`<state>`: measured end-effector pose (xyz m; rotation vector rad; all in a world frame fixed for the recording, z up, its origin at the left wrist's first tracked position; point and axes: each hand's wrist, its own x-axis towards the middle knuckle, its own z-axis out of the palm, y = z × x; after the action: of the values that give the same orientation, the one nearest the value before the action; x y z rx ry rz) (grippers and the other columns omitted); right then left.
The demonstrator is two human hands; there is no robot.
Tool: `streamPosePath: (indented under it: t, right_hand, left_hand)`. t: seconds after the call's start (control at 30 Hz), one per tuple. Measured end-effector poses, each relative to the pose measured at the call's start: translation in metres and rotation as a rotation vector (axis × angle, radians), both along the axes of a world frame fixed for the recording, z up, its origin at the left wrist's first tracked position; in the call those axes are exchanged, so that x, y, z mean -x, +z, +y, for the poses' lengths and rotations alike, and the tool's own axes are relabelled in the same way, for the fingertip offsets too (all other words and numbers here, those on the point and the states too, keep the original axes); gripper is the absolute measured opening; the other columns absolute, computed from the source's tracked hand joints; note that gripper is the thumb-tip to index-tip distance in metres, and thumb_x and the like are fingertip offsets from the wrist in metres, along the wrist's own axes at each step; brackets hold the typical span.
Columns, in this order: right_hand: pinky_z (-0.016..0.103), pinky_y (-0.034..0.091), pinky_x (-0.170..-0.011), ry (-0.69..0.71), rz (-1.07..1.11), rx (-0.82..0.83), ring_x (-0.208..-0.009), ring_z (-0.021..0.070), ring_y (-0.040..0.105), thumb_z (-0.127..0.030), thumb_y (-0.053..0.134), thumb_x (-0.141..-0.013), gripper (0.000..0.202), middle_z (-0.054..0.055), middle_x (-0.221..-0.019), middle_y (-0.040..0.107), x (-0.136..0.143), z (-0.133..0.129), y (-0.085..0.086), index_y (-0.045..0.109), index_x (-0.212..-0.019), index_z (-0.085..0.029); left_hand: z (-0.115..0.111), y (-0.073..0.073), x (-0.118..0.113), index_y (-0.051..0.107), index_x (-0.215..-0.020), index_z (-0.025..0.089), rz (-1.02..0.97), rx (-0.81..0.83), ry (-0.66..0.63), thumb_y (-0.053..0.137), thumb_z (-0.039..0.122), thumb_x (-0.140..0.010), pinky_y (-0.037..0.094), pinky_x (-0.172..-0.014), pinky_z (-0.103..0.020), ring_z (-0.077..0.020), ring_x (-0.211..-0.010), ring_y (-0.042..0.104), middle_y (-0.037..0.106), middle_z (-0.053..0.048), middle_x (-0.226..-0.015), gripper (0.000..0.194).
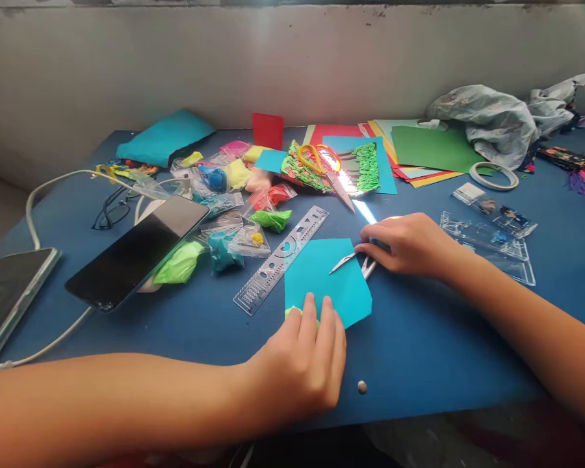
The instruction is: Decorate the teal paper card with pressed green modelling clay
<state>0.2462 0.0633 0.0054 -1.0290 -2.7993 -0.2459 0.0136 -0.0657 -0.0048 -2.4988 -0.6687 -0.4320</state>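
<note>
A sheet of cyan paper (322, 270) lies on the blue table before me. My left hand (305, 357) rests on its near edge, fingers bent close together, with a bit of light green material (294, 311) showing by the fingertips. At the paper's right side my right hand (394, 244) pinches a slim silver pointed tool (342, 263) whose tip lies over the paper. White legs or handles (368, 266) stick out beneath this hand; their link to the tool is partly hidden. A clear stencil ruler (281, 260) lies along the paper's left side.
Behind are yellow-handled scissors (327, 172) on a decorated green piece (368, 166), bagged clay (224, 250), coloured papers (433, 149) and a tape roll (494, 176). Two phones (139, 250) with white cables lie left, clear plastic cases (492, 244) right. A small round bead (362, 387) sits near the front edge.
</note>
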Motion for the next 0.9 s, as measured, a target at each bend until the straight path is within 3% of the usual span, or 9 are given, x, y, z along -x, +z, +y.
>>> streamPosePath:
  t: [0.13,0.23,0.3,0.37,0.47,0.57,0.63,0.73,0.9]
  right_hand:
    - [0.027,0.020,-0.050,-0.183,-0.043,-0.038,-0.056,0.0168,0.053,-0.036,0.045,-0.090,0.031,0.006,-0.062,0.064,-0.006,0.009,0.000,0.058,-0.067,-0.019]
    - [0.028,0.017,-0.049,-0.384,0.019,-0.132,-0.051,0.0158,0.045,-0.037,0.044,-0.088,0.034,0.007,-0.059,0.060,-0.011,0.013,0.001,0.050,-0.059,-0.020]
    - [0.029,0.016,-0.048,-0.432,0.129,-0.205,-0.048,0.0140,0.038,-0.042,0.043,-0.089,0.041,0.006,-0.053,0.054,-0.007,0.010,0.002,0.041,-0.053,-0.021]
    - [0.028,0.017,-0.046,-0.349,0.261,-0.225,-0.044,0.0113,0.031,-0.047,0.038,-0.092,0.051,0.002,-0.044,0.042,0.007,0.003,0.003,0.030,-0.048,-0.022]
    - [0.026,0.020,-0.044,-0.090,0.460,-0.164,-0.040,0.0080,0.022,-0.046,0.030,-0.099,0.060,-0.003,-0.039,0.027,0.038,-0.015,0.001,0.022,-0.046,-0.020]
    - [0.024,0.021,-0.041,0.108,0.575,-0.217,-0.039,0.0065,0.020,-0.039,0.033,-0.102,0.060,-0.005,-0.038,0.024,0.064,-0.031,-0.005,0.024,-0.046,-0.019]
    - [0.022,0.024,-0.042,0.169,0.593,-0.275,-0.040,0.0062,0.024,-0.033,0.038,-0.101,0.058,-0.006,-0.039,0.029,0.071,-0.039,-0.007,0.031,-0.046,-0.019]
    - [0.021,0.029,-0.044,0.219,0.569,-0.267,-0.041,0.0064,0.031,-0.027,0.041,-0.100,0.054,-0.004,-0.041,0.038,0.067,-0.045,-0.007,0.038,-0.047,-0.019]
    - [0.022,0.026,-0.041,0.252,0.552,-0.208,-0.038,0.0066,0.025,-0.025,0.041,-0.100,0.056,-0.006,-0.037,0.032,0.056,-0.050,-0.006,0.031,-0.045,-0.020]
  left_hand:
    - [-0.014,0.000,0.000,0.073,-0.087,0.003,0.018,-0.055,0.034,0.053,0.008,-0.082,0.061,-0.062,-0.032,-0.0289,-0.079,0.075,0.076,-0.018,-0.087,0.022]
    - [-0.028,0.002,-0.002,0.074,-0.084,0.002,0.073,-0.090,0.183,0.049,0.005,-0.079,0.059,-0.058,-0.030,-0.0272,-0.073,0.074,0.076,-0.019,-0.082,0.025]
    - [-0.035,0.003,-0.005,0.074,-0.084,0.002,0.120,-0.112,0.290,0.048,0.004,-0.078,0.058,-0.057,-0.029,-0.0261,-0.071,0.074,0.076,-0.019,-0.080,0.027]
    - [-0.037,0.002,-0.010,0.074,-0.086,0.003,0.130,-0.123,0.337,0.048,0.003,-0.078,0.057,-0.058,-0.030,-0.0255,-0.072,0.073,0.076,-0.018,-0.081,0.028]
    - [-0.032,-0.003,-0.012,0.073,-0.087,0.002,0.098,-0.132,0.317,0.049,0.006,-0.084,0.054,-0.058,-0.031,-0.0262,-0.073,0.072,0.075,-0.019,-0.081,0.024]
    - [-0.022,-0.008,-0.002,0.070,-0.089,-0.001,0.021,-0.092,0.223,0.047,0.026,-0.097,0.052,-0.061,-0.034,-0.0270,-0.071,0.070,0.073,-0.021,-0.080,0.037]
    - [-0.016,-0.009,0.011,0.069,-0.095,0.001,-0.050,0.028,0.087,0.040,0.035,-0.101,0.053,-0.070,-0.037,-0.0278,-0.080,0.070,0.073,-0.020,-0.089,0.045]
    - [-0.009,-0.007,0.030,0.064,-0.116,0.006,-0.061,0.291,-0.105,0.034,0.033,-0.101,0.047,-0.097,-0.043,-0.0279,-0.111,0.063,0.068,-0.018,-0.119,0.043]
    - [-0.001,-0.007,0.037,0.046,-0.140,0.007,0.008,0.522,-0.166,0.027,0.041,-0.103,0.036,-0.112,-0.042,-0.0246,-0.138,0.043,0.045,-0.012,-0.150,0.054]
